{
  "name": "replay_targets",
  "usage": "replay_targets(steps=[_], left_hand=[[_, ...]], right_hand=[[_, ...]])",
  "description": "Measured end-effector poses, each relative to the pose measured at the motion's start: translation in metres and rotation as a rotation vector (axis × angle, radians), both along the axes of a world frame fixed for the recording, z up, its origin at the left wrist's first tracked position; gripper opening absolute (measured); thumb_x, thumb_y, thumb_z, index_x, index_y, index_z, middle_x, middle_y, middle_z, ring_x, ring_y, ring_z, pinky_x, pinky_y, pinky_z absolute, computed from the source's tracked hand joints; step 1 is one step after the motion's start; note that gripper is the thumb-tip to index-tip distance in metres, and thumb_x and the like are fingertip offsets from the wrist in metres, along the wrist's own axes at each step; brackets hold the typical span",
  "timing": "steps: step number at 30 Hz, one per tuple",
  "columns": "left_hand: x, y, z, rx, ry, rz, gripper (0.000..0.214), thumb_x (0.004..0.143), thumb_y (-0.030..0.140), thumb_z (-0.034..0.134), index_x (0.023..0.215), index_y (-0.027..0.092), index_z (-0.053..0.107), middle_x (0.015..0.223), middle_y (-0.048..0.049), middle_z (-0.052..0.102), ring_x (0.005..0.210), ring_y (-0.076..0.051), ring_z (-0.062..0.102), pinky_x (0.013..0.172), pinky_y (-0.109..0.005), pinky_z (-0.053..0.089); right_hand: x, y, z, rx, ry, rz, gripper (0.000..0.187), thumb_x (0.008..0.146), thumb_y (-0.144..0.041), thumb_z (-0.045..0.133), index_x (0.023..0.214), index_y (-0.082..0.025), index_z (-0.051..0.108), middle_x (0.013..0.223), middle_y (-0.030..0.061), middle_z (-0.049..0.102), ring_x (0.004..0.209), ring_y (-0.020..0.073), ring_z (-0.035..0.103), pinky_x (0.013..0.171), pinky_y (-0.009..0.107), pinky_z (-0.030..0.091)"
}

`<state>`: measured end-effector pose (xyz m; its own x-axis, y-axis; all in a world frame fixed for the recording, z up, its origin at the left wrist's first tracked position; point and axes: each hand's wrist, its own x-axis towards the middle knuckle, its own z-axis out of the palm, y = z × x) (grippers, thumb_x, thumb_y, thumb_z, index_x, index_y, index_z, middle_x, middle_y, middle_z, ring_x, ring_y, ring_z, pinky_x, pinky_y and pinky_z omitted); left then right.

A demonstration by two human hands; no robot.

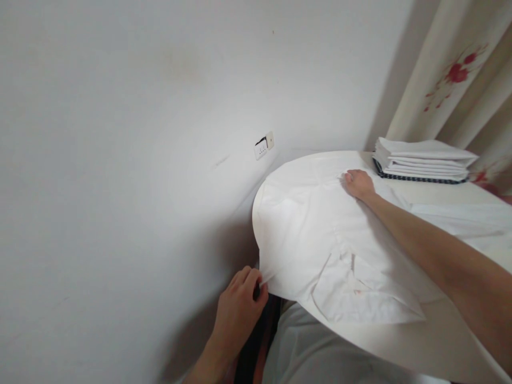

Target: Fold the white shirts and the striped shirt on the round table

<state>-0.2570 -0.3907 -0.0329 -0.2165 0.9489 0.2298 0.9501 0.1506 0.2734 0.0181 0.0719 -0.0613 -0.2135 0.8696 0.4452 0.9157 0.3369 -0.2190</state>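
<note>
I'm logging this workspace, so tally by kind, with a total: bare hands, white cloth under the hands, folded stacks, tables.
Left hand and right hand: 2
White cloth under the hands: 1
Folded stack: 1
Table: 1
Total: 5

Left forearm [216, 352] cropped below, right forearm [432, 248] cropped at right, tabletop [432, 338] partly hidden under white cloth [304, 229]

Both hands [242, 298] [360, 184] grip white cloth [296, 229] on a table [424, 341].
</note>
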Motion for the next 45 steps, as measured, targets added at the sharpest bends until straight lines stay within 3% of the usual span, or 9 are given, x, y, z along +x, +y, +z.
replay_targets(steps=[15, 20, 24, 29, 35, 37, 40, 43, 45], left_hand=[[-0.007, -0.004, -0.009, 0.146, -0.023, -0.066, 0.021, 0.088, 0.018, 0.051, 0.067, 0.022, 0.05, 0.076, -0.0024, 0.055, 0.079, -0.019, 0.057, 0.072, -0.03, 0.042], [-0.017, -0.004, -0.005, 0.043, -0.373, -0.01, 0.018, 0.093, 0.03, 0.05, 0.077, 0.022, 0.052, 0.074, 0.0006, 0.054, 0.068, -0.017, 0.053, 0.065, -0.028, 0.04], [-0.029, 0.007, -0.011, -0.07, -0.676, 0.027, 0.039, 0.096, 0.052, 0.043, 0.074, 0.021, 0.053, 0.071, 0.0006, 0.054, 0.068, -0.017, 0.051, 0.066, -0.028, 0.04], [-0.035, 0.018, -0.03, -0.312, -1.074, 0.038, 0.054, 0.08, 0.071, 0.058, 0.07, 0.017, 0.057, 0.061, 0.0025, 0.049, 0.056, -0.012, 0.041, 0.053, -0.025, 0.026], [-0.044, 0.014, -0.03, -0.369, -1.141, -0.027, 0.059, 0.08, 0.073, 0.058, 0.065, 0.016, 0.06, 0.059, -0.0004, 0.054, 0.054, -0.011, 0.044, 0.053, -0.024, 0.028], [-0.052, 0.017, -0.022, -0.38, -0.99, -0.036, 0.064, 0.087, 0.073, 0.046, 0.061, 0.016, 0.06, 0.055, -0.001, 0.053, 0.052, -0.013, 0.047, 0.054, -0.026, 0.033], [-0.059, 0.034, -0.003, -0.123, -0.62, 0.06, 0.057, 0.096, 0.06, 0.037, 0.068, 0.018, 0.063, 0.059, -0.0022, 0.057, 0.058, -0.017, 0.055, 0.06, -0.029, 0.042], [-0.058, 0.072, 0.013, 0.19, -0.337, 0.003, 0.036, 0.1, 0.035, 0.036, 0.1, 0.018, 0.068, 0.097, -0.008, 0.071, 0.093, -0.022, 0.066, 0.087, -0.035, 0.05], [-0.053, 0.105, 0.015, 0.262, -0.223, -0.129, 0.039, 0.099, 0.021, 0.032, 0.121, 0.018, 0.064, 0.126, -0.0102, 0.067, 0.12, -0.021, 0.06, 0.106, -0.038, 0.045]], right_hand=[[0.0, -0.001, 0.002, -0.037, 0.018, -0.01, 0.052, 0.101, -0.037, 0.032, 0.131, -0.008, 0.064, 0.129, 0.022, 0.065, 0.12, 0.032, 0.059, 0.102, 0.043, 0.043], [0.0, 0.0, 0.001, -0.03, 0.026, -0.008, 0.053, 0.101, -0.038, 0.032, 0.13, -0.007, 0.064, 0.129, 0.0228, 0.065, 0.119, 0.0317, 0.059, 0.101, 0.042, 0.043], [-0.001, 0.001, 0.0, -0.025, 0.014, -0.007, 0.053, 0.101, -0.038, 0.032, 0.13, -0.006, 0.064, 0.128, 0.0234, 0.065, 0.119, 0.0328, 0.06, 0.1, 0.043, 0.043], [-0.001, 0.002, -0.002, -0.033, 0.023, -0.006, 0.053, 0.101, -0.039, 0.033, 0.13, -0.007, 0.064, 0.129, 0.0227, 0.065, 0.119, 0.0321, 0.059, 0.101, 0.043, 0.043], [-0.004, -0.005, 0.008, -0.018, -0.019, -0.013, 0.049, 0.1, -0.036, 0.034, 0.129, -0.008, 0.063, 0.135, 0.0224, 0.061, 0.127, 0.0324, 0.053, 0.107, 0.048, 0.038], [-0.019, -0.019, 0.017, 0.012, -0.064, 0.024, 0.047, 0.098, -0.033, 0.037, 0.129, -0.008, 0.062, 0.144, 0.0236, 0.054, 0.137, 0.0343, 0.044, 0.112, 0.053, 0.031], [-0.065, -0.068, 0.029, 0.031, -0.08, 0.217, 0.05, 0.096, -0.032, 0.041, 0.139, -0.009, 0.055, 0.155, 0.0221, 0.042, 0.147, 0.0354, 0.031, 0.117, 0.056, 0.023], [-0.124, -0.144, 0.031, -0.005, -0.064, 0.541, 0.057, 0.096, -0.034, 0.042, 0.15, -0.016, 0.045, 0.16, 0.0149, 0.038, 0.149, 0.0334, 0.028, 0.119, 0.056, 0.02], [-0.156, -0.195, 0.025, -0.026, -0.071, 0.733, 0.061, 0.095, -0.033, 0.042, 0.153, -0.014, 0.04, 0.161, 0.0149, 0.035, 0.151, 0.0316, 0.026, 0.121, 0.054, 0.019]])
